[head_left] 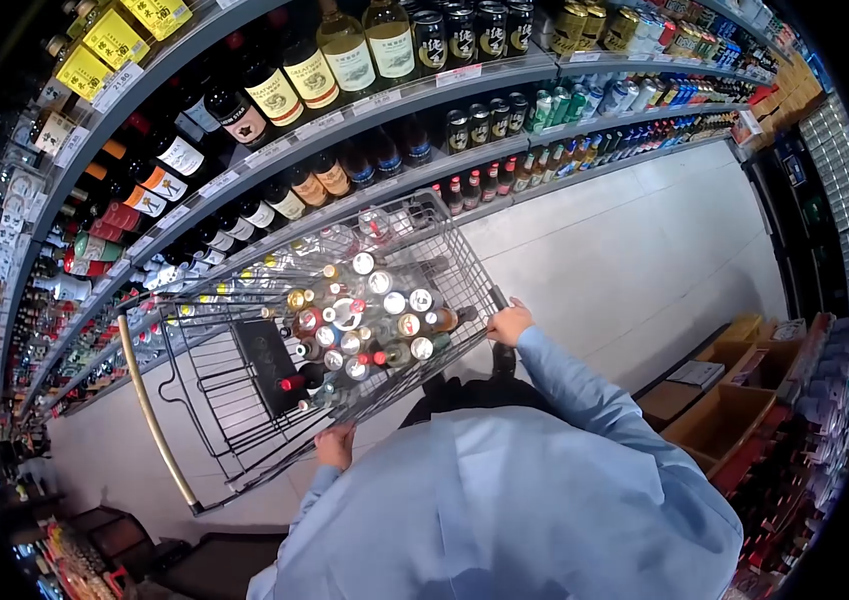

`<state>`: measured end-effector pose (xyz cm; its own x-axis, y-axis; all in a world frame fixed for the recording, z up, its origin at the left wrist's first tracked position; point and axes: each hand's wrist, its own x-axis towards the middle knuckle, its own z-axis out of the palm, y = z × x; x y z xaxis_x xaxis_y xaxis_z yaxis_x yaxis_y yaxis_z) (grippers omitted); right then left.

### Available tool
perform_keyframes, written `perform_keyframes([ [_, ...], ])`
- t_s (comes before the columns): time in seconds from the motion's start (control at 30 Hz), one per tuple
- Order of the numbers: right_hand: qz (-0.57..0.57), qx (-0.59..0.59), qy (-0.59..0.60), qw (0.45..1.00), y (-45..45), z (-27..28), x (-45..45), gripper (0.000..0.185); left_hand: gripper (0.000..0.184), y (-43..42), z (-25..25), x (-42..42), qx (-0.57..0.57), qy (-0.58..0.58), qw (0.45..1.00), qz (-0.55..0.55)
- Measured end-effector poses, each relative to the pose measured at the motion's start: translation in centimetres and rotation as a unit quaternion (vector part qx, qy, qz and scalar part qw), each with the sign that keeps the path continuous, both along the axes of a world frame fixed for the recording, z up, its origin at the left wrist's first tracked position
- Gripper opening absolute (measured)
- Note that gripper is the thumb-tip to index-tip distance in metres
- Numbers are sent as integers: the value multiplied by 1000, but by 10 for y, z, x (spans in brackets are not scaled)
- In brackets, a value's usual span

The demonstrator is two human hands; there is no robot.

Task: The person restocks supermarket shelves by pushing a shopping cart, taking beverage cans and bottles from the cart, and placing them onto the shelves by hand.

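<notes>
A wire shopping cart (262,370) stands sideways in front of me, its gold-coloured handle bar (154,412) off to the left. Packed upright in its basket are several bottles and cans (408,324), with mixed caps and lids. Near the middle of the close side, my left hand (335,446) is closed around the cart's top rim. My right hand (510,322) grips the rim at the close corner of the far-right end. Parts of both hands' fingers are hidden behind the rim. A dark bottle with a red cap (294,383) leans near the basket's black panel.
Beyond the cart runs a long curved shelf (384,102) with wine bottles, beer bottles and cans. Pale floor tiles (624,225) stretch to the right. Wooden display boxes (724,425) stand at the lower right, and a dark flat surface (219,565) is at the lower left.
</notes>
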<state>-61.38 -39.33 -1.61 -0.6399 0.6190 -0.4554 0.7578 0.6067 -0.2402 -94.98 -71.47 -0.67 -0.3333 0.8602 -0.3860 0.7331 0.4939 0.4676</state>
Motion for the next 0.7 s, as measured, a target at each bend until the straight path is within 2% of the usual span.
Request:
perform_keyframes([
  [0.17,10,-13,-4,1000,28,-1,38,15,19,28,6,35,-35,-39,999,8],
  [0.27,29,-35,-1,999,45,0,63,16,19,43,6,63,-13,-43,997,58],
  [0.33,59,-37,1,998,61,2,79,14,17,54,3,75,18,-67,996,51],
  [0.43,88,-38,9,995,80,-4,105,13,17,75,9,103,-3,-20,999,51],
  [0.47,92,-38,14,995,86,-6,113,14,17,83,11,113,-8,-47,996,73],
  [0.53,97,-40,23,994,95,-8,130,15,17,106,26,140,-58,3,993,101],
  [0.7,114,-40,18,993,126,-4,173,18,19,126,14,179,-11,-28,991,134],
])
